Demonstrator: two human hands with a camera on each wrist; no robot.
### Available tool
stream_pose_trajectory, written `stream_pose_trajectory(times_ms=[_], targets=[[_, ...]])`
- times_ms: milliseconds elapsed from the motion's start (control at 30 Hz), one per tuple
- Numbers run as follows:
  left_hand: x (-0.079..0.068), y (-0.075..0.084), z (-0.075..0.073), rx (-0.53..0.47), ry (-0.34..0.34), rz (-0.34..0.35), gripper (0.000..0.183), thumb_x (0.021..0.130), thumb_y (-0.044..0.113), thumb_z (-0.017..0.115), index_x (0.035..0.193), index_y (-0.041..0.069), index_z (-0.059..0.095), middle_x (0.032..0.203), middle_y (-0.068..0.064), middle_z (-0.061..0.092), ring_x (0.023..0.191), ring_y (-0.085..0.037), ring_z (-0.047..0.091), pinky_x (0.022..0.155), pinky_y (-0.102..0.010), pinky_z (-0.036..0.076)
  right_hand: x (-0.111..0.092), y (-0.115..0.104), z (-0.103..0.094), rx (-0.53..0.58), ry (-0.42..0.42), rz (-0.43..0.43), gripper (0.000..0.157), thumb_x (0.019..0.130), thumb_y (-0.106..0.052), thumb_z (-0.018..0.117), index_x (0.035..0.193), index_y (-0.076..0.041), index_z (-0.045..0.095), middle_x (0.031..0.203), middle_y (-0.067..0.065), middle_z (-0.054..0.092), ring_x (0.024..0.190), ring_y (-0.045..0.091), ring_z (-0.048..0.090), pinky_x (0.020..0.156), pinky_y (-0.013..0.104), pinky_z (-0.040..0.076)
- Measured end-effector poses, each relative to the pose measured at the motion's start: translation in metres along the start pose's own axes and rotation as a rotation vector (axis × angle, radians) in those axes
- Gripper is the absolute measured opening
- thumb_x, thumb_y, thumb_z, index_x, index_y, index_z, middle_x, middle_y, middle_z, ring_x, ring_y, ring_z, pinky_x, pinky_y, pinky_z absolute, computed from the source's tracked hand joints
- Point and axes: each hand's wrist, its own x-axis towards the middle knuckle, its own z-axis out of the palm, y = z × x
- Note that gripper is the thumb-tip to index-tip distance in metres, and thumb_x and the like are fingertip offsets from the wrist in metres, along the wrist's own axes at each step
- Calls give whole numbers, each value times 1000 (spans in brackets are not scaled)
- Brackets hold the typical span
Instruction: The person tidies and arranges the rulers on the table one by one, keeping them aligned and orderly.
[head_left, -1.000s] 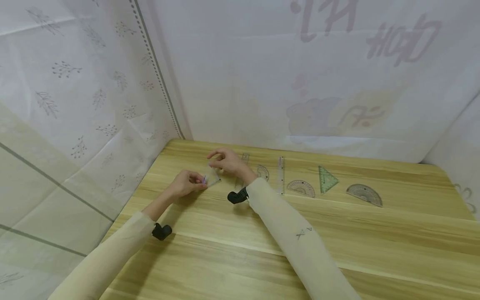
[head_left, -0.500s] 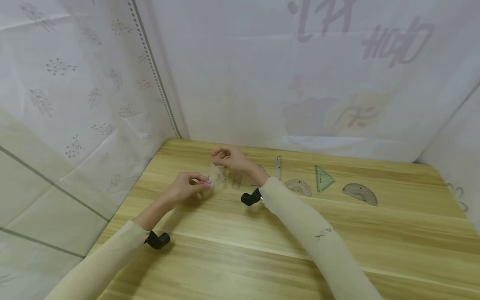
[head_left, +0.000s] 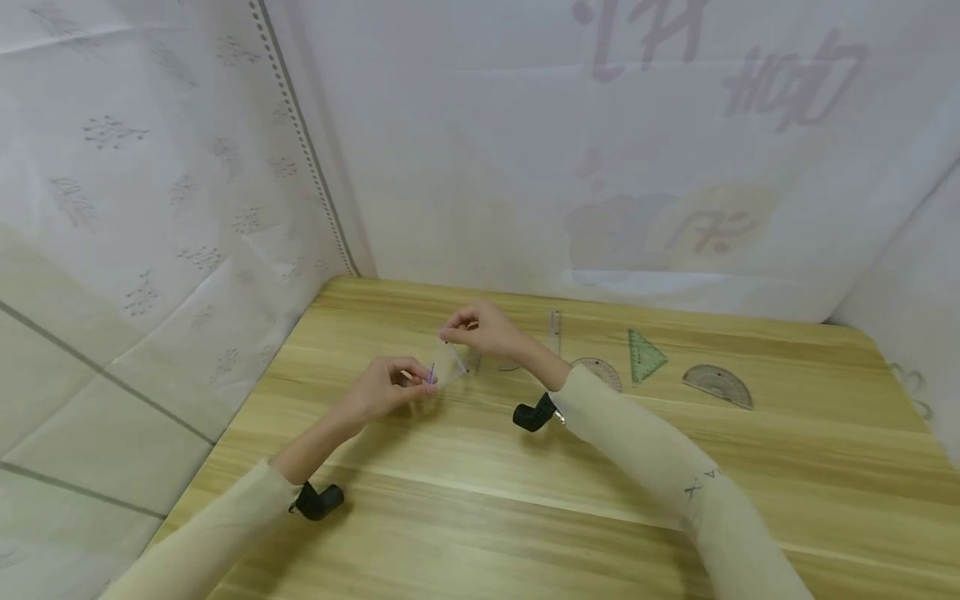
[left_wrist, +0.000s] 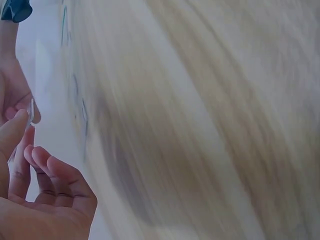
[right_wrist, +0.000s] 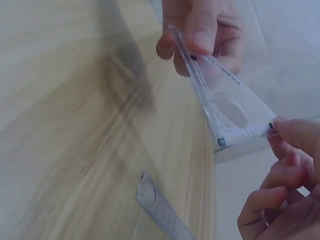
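Note:
A clear set square (right_wrist: 252, 107) with printed scales is held up between both hands, tilted over the wooden table. My left hand (head_left: 386, 387) pinches one edge of it between thumb and fingers, the other fingers loosely bent. At another corner, the thumb and index finger of my right hand (head_left: 487, 329) pinch it. The right wrist view shows its oval cutout and its square corner pointing away from both hands. Below it on the table lies a clear ruler (right_wrist: 160, 207). In the left wrist view only a thin sliver of the set square shows beside the left thumb.
To the right on the table (head_left: 480, 517) lie another clear ruler (head_left: 555, 329), a clear protractor (head_left: 597, 368), a green set square (head_left: 645, 357) and a grey protractor (head_left: 718, 386). The right forearm partly covers some of them. Patterned cloth (head_left: 450, 167) hangs behind the table.
Both hands have shifted right and slightly nearer with the set square between them. The right arm now covers more of the protractor and rulers beside it.

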Motion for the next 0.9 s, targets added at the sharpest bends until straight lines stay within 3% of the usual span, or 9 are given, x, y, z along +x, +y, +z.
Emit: stream_pose_trajectory(times_ms=[167, 533, 900], targets=[[-3, 4, 12, 4, -15, 21, 12, 91, 18, 80, 96, 8, 76, 91, -8, 61, 78, -25, 58, 61, -27, 44, -21, -4, -5, 7, 28, 15, 19, 101, -17, 68, 102, 1, 76, 106, 3, 71, 95, 19, 63, 82, 33, 52], [-12, 10, 37, -46, -123, 46, 12, 94, 15, 76, 99, 4, 76, 94, -11, 68, 82, -28, 59, 66, -28, 46, -69, 11, -15, 89, 6, 39, 19, 101, -15, 67, 105, 2, 75, 106, 7, 71, 99, 21, 66, 87, 36, 54], [-16, 12, 48, -16, -144, 107, 9, 96, 12, 73, 100, 5, 76, 96, -7, 69, 85, -30, 61, 71, -33, 50, -100, 9, -15, 101, 71, 36, 17, 100, -14, 69, 104, 1, 76, 107, 6, 70, 95, 26, 67, 80, 36, 55]])
